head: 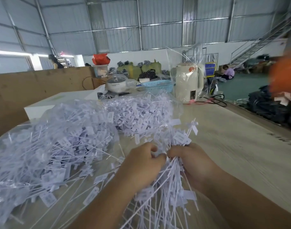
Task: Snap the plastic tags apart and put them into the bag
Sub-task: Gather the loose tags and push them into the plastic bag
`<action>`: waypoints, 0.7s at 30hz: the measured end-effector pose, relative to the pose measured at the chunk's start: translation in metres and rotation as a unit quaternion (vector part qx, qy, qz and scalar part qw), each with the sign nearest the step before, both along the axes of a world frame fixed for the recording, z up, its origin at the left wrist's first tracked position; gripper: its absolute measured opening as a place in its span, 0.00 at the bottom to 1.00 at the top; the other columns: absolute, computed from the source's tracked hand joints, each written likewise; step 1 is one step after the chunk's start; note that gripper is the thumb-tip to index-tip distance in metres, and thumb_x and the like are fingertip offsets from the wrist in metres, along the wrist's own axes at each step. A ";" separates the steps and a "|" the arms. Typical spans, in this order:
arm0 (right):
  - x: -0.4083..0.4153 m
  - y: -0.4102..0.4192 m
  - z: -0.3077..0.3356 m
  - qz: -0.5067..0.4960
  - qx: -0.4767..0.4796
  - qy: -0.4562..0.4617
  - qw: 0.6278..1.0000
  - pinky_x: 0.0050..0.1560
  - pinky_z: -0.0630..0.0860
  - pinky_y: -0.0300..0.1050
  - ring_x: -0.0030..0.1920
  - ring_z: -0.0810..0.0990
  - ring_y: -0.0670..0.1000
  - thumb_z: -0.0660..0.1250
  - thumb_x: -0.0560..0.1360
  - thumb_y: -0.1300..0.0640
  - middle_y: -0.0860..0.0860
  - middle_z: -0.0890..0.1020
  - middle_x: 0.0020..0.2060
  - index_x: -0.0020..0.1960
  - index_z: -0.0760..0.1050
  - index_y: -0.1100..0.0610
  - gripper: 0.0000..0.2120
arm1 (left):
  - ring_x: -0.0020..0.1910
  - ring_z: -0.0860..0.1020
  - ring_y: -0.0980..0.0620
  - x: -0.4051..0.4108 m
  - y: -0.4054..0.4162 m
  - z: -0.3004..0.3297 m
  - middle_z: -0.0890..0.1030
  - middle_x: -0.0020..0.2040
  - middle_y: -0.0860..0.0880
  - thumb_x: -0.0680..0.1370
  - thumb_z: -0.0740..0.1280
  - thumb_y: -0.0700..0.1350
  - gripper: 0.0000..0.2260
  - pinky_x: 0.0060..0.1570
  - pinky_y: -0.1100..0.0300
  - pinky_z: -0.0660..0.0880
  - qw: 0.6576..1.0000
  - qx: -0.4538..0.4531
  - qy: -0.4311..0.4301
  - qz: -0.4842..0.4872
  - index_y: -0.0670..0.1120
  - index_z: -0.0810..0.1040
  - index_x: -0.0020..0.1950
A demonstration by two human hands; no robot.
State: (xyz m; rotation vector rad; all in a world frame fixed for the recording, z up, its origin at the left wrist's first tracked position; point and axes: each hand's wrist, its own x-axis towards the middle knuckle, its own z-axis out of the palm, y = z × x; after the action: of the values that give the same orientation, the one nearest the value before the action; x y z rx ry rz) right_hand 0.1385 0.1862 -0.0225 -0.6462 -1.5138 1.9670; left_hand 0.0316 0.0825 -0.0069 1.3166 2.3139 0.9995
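Observation:
A bundle of white plastic tags (171, 180) with long thin tails fans out between my hands near the table's front. My left hand (141, 164) grips the bundle from the left with curled fingers. My right hand (192, 161) holds it from the right, thumb close to my left fingers. A large clear bag (47, 146) filled with loose tags lies to the left. A second clear bag of tags (141, 111) lies behind my hands.
A white box (42, 104) stands at the back left of the wooden table (240, 146). A cream kettle (189, 83), a blue basket (158, 86) and a white pot (116, 83) stand at the far end. Dark garments (270, 106) are piled off the right edge.

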 end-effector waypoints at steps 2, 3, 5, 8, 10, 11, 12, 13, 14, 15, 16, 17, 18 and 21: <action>0.001 -0.003 0.001 0.028 -0.002 0.018 0.999 0.36 0.78 0.51 0.37 0.81 0.63 0.62 0.66 0.75 0.73 0.79 0.41 0.46 0.78 0.74 0.11 | 0.33 0.80 0.60 0.007 0.006 0.002 0.81 0.42 0.57 0.79 0.60 0.55 0.09 0.35 0.60 0.77 1.000 0.015 -0.026 -0.005 0.58 0.75 0.56; 0.001 -0.005 0.002 0.043 -0.004 0.031 0.999 0.33 0.79 0.49 0.36 0.82 0.62 0.61 0.67 0.75 0.72 0.79 0.39 0.45 0.79 0.74 0.10 | 0.36 0.81 0.57 0.010 0.009 0.003 0.81 0.41 0.56 0.78 0.59 0.56 0.08 0.39 0.57 0.78 0.999 0.030 -0.042 -0.004 0.59 0.75 0.53; 0.002 -0.004 0.002 0.060 -0.010 0.055 0.997 0.31 0.78 0.46 0.36 0.83 0.60 0.62 0.68 0.72 0.67 0.80 0.37 0.44 0.79 0.72 0.09 | 0.40 0.81 0.53 0.013 0.014 0.005 0.81 0.41 0.54 0.72 0.58 0.60 0.11 0.46 0.52 0.77 0.993 0.061 -0.098 -0.003 0.58 0.75 0.48; 0.002 -0.004 0.001 0.064 0.075 0.029 0.995 0.33 0.78 0.41 0.41 0.85 0.52 0.63 0.74 0.62 0.60 0.84 0.42 0.50 0.81 0.62 0.10 | 0.48 0.82 0.54 0.016 0.017 0.009 0.82 0.48 0.54 0.60 0.63 0.73 0.28 0.55 0.47 0.77 0.974 0.080 -0.213 -0.013 0.57 0.74 0.52; 0.000 -0.006 0.002 0.021 0.215 -0.038 0.976 0.36 0.75 0.29 0.39 0.83 0.39 0.60 0.77 0.61 0.57 0.84 0.42 0.51 0.82 0.59 0.11 | 0.52 0.81 0.56 0.022 0.020 0.010 0.81 0.53 0.55 0.56 0.67 0.73 0.36 0.56 0.52 0.76 0.967 0.081 -0.242 -0.008 0.55 0.70 0.58; -0.003 -0.010 0.003 0.008 0.282 -0.058 0.958 0.40 0.73 0.27 0.38 0.81 0.38 0.59 0.79 0.63 0.56 0.83 0.43 0.53 0.81 0.61 0.12 | 0.51 0.81 0.56 0.024 0.023 0.009 0.82 0.53 0.54 0.56 0.70 0.69 0.38 0.53 0.55 0.76 0.959 0.095 -0.266 0.008 0.53 0.71 0.60; -0.005 -0.014 0.003 -0.001 0.322 -0.071 0.944 0.41 0.73 0.29 0.38 0.80 0.42 0.58 0.79 0.65 0.56 0.81 0.42 0.53 0.80 0.59 0.12 | 0.49 0.83 0.55 0.025 0.026 0.009 0.83 0.51 0.51 0.56 0.72 0.65 0.36 0.49 0.56 0.77 0.947 0.115 -0.298 0.026 0.49 0.74 0.60; -0.008 -0.016 0.001 -0.014 0.353 -0.082 0.932 0.41 0.73 0.33 0.40 0.79 0.48 0.57 0.78 0.64 0.59 0.78 0.42 0.48 0.79 0.53 0.13 | 0.47 0.84 0.53 0.026 0.028 0.009 0.85 0.49 0.48 0.58 0.73 0.60 0.33 0.47 0.55 0.78 0.935 0.133 -0.327 0.042 0.46 0.77 0.59; -0.011 -0.016 -0.002 -0.034 0.384 -0.095 0.918 0.42 0.73 0.40 0.44 0.78 0.55 0.57 0.76 0.61 0.59 0.75 0.42 0.40 0.76 0.46 0.13 | 0.46 0.84 0.51 0.026 0.029 0.008 0.85 0.47 0.46 0.60 0.74 0.56 0.29 0.48 0.53 0.79 0.924 0.148 -0.348 0.054 0.44 0.79 0.57; -0.013 -0.016 -0.004 -0.042 0.408 -0.118 0.904 0.43 0.72 0.46 0.47 0.76 0.58 0.56 0.73 0.57 0.56 0.72 0.43 0.35 0.71 0.43 0.12 | 0.46 0.85 0.48 0.026 0.030 0.007 0.85 0.46 0.43 0.62 0.74 0.53 0.26 0.50 0.49 0.80 0.919 0.158 -0.357 0.060 0.42 0.80 0.56; -0.013 -0.016 -0.004 -0.039 0.431 -0.150 0.889 0.46 0.73 0.49 0.50 0.74 0.57 0.55 0.71 0.55 0.54 0.69 0.45 0.34 0.68 0.43 0.10 | 0.46 0.85 0.46 0.026 0.030 0.006 0.85 0.46 0.41 0.64 0.74 0.50 0.23 0.52 0.47 0.80 0.916 0.169 -0.359 0.064 0.39 0.80 0.55; -0.011 -0.016 -0.003 -0.024 0.447 -0.176 0.877 0.49 0.73 0.50 0.51 0.72 0.55 0.55 0.71 0.54 0.52 0.67 0.46 0.35 0.66 0.43 0.09 | 0.46 0.85 0.44 0.025 0.029 0.006 0.85 0.46 0.40 0.68 0.73 0.47 0.19 0.52 0.47 0.80 0.914 0.179 -0.358 0.064 0.38 0.80 0.54; -0.009 -0.016 -0.002 -0.008 0.453 -0.190 0.871 0.53 0.73 0.51 0.52 0.71 0.53 0.55 0.72 0.53 0.50 0.66 0.47 0.38 0.67 0.43 0.07 | 0.45 0.85 0.43 0.025 0.028 0.006 0.85 0.46 0.39 0.71 0.71 0.44 0.15 0.51 0.48 0.81 0.913 0.189 -0.356 0.066 0.36 0.80 0.53; 0.001 -0.015 0.004 0.051 0.425 -0.204 0.881 0.58 0.73 0.50 0.56 0.69 0.49 0.58 0.71 0.46 0.47 0.65 0.50 0.50 0.70 0.45 0.09 | 0.44 0.85 0.42 0.021 0.028 0.003 0.85 0.45 0.38 0.76 0.68 0.41 0.09 0.51 0.46 0.81 0.907 0.197 -0.356 0.105 0.36 0.82 0.51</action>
State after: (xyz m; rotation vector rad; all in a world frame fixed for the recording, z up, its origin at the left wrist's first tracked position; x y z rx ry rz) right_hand 0.1399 0.1707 -0.0189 -0.5950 -2.4613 1.0400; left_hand 0.0527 0.1106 -0.0044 0.6282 1.7493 1.7363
